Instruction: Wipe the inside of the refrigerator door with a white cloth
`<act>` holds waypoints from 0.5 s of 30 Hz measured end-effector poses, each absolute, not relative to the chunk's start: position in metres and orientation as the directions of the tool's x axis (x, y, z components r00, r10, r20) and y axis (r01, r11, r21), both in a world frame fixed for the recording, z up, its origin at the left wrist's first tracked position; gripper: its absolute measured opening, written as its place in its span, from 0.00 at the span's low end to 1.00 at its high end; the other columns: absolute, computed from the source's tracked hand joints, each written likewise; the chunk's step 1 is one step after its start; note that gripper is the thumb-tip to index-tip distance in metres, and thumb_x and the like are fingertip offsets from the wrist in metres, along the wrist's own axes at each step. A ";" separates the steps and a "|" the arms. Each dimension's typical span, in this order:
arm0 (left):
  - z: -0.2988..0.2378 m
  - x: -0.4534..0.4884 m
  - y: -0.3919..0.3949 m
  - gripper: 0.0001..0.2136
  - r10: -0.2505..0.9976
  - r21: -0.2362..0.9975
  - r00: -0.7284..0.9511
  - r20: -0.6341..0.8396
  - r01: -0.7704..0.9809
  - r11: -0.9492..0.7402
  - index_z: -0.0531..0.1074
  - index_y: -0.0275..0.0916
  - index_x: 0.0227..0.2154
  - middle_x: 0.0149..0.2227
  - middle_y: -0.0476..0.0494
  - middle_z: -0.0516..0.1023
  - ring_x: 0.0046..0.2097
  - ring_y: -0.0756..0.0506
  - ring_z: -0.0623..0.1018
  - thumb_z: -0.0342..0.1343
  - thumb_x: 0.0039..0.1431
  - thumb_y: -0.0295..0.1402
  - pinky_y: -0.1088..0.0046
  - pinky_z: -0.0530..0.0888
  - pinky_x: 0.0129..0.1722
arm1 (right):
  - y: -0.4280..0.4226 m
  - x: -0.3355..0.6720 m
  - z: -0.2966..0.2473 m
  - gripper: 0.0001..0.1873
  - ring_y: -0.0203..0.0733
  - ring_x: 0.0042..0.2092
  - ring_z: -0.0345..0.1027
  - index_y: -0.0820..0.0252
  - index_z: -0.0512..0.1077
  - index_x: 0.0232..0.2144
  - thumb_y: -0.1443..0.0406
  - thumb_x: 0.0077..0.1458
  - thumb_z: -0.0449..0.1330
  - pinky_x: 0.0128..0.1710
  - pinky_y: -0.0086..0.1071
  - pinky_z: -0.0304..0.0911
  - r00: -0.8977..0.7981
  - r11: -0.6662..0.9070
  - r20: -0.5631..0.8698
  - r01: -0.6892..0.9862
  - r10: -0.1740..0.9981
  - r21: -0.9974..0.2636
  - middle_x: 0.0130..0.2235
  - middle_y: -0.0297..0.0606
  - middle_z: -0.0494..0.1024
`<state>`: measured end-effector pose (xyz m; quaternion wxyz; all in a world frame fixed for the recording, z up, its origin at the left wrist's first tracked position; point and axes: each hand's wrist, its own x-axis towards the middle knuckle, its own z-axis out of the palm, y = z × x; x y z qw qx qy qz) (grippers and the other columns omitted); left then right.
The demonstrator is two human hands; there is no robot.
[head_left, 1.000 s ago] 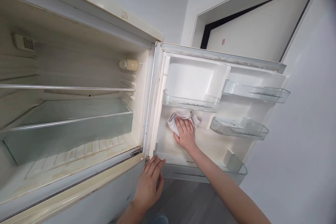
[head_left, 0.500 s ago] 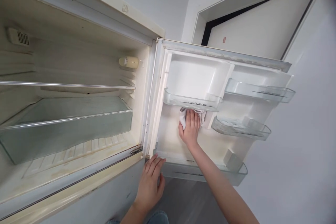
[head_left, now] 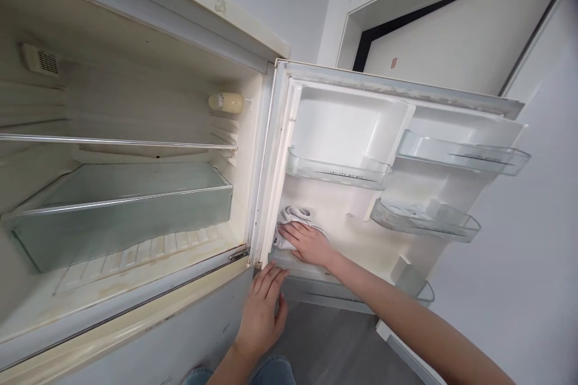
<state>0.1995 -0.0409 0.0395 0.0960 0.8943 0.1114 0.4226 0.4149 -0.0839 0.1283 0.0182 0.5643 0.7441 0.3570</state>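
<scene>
A cream fridge stands open, its door (head_left: 352, 234) swung out to the right. My right hand (head_left: 307, 243) lies flat on a white cloth (head_left: 289, 221), pressing it against the door's inner panel near the hinge side, just above the bottom door bin (head_left: 325, 296). My left hand (head_left: 262, 313) rests with fingers spread on the lower front edge of the fridge body, below the door's hinge corner.
Clear door bins hang on the door: one upper left (head_left: 338, 174), one upper right (head_left: 465, 156), one middle right (head_left: 424, 219). Inside are a glass shelf (head_left: 117, 142) and a clear drawer (head_left: 121, 210). A white wall and a room door (head_left: 456, 42) stand behind.
My right hand has slid the cloth from under the upper left bin down and left to the panel's lower hinge-side corner. The left hand has stayed put.
</scene>
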 end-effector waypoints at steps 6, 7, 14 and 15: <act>0.037 0.200 -0.041 0.24 0.289 0.268 0.611 0.737 0.128 -0.955 0.59 0.42 0.58 0.56 0.41 0.73 0.63 0.42 0.66 0.46 0.57 0.22 0.56 0.72 0.59 | -0.087 0.418 0.131 0.37 0.44 0.61 0.58 0.63 0.53 0.65 0.60 0.55 0.58 0.58 0.37 0.59 -0.403 0.158 0.330 0.804 0.854 0.574 0.61 0.43 0.66; 0.037 0.200 -0.042 0.24 0.290 0.271 0.610 0.737 0.126 -0.954 0.59 0.41 0.58 0.55 0.41 0.73 0.63 0.42 0.66 0.46 0.57 0.22 0.56 0.72 0.59 | -0.088 0.419 0.133 0.37 0.45 0.60 0.58 0.62 0.53 0.65 0.60 0.55 0.58 0.58 0.37 0.59 -0.392 0.131 0.354 0.806 0.849 0.578 0.62 0.43 0.66; 0.041 0.198 -0.043 0.24 0.294 0.282 0.616 0.731 0.120 -0.952 0.59 0.41 0.58 0.56 0.40 0.73 0.64 0.42 0.65 0.46 0.57 0.22 0.57 0.72 0.59 | -0.096 0.431 0.149 0.38 0.56 0.67 0.46 0.58 0.45 0.68 0.59 0.59 0.52 0.62 0.51 0.49 -0.076 -0.413 0.869 0.857 0.489 0.308 0.65 0.45 0.60; 0.042 0.198 -0.043 0.24 0.295 0.281 0.616 0.730 0.122 -0.952 0.59 0.41 0.58 0.56 0.40 0.73 0.64 0.42 0.65 0.46 0.58 0.22 0.57 0.72 0.59 | -0.097 0.432 0.150 0.38 0.57 0.67 0.45 0.59 0.43 0.68 0.59 0.59 0.51 0.63 0.52 0.48 -0.049 -0.446 0.893 0.853 0.448 0.270 0.65 0.46 0.59</act>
